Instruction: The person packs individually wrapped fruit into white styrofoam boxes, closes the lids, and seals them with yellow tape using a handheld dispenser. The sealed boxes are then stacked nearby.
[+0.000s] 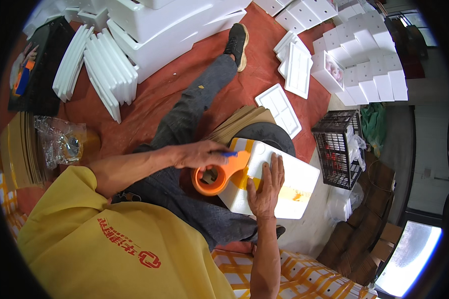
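My left hand (202,154) grips an orange tape dispenser (209,187) with a blue part. The dispenser's head touches the near left side of a white foam box (297,168). Yellow-orange tape (243,180) runs from there across the box face and passes under my right hand (267,183). That hand lies flat on the box, thumb spread from the fingers. Another strip of tape (244,144) wraps the box's upper left end. The box sits between my legs, against a black round object (265,130); what bears its weight is hidden.
Flattened cardboard (239,123) and loose foam lids (280,108) lie beyond the box. Stacked foam boxes (359,56) and a black plastic crate (336,149) stand right. More lids (108,71) lean at upper left. At far left, a hand (30,54) appears by another dispenser (22,80).
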Demonstrator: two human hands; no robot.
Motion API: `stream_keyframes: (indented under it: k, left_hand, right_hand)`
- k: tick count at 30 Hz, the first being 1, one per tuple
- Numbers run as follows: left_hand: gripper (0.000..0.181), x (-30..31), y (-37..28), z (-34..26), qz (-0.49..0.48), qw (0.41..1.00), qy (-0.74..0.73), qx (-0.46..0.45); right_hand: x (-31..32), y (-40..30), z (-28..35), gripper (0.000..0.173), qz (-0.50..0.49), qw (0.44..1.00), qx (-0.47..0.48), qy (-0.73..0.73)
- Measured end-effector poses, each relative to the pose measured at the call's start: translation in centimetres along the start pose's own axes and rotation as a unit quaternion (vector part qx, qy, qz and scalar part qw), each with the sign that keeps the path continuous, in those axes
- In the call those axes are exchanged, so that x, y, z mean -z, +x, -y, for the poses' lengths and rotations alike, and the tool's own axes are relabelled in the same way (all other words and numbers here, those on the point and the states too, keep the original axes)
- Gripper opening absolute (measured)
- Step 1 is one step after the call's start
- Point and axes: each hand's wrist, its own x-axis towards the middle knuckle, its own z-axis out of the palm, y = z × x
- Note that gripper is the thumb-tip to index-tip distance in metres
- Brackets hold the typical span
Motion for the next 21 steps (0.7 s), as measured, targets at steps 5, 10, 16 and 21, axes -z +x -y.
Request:
stream_keyframes:
  k: [5, 10, 16, 21]
  left_hand:
    - [0.072, -0.4, -0.4, 1.7, 0.003, 1.000, -0.022, 0.011]
    - [0.071, 0.8, 0.5, 1.0, 0.027, 0.999, 0.020, 0.036]
    - [0.067, 1.4, -1.0, -1.1, -0.028, 0.997, -0.063, 0.021]
    - [0.068, 1.6, -7.5, -1.5, -0.085, 0.993, 0.020, 0.074]
  right_hand:
    - [1.7, 1.5, 0.1, 0.073, -0.019, 0.997, 0.062, -0.048]
    - [5.1, 8.8, -1.4, 0.078, 0.185, 0.938, 0.280, -0.082]
    - [3.8, 15.2, -4.6, 0.072, 0.150, 0.951, 0.255, -0.087]
    - [3.6, 17.7, -13.8, 0.055, 0.036, 0.977, -0.057, -0.201]
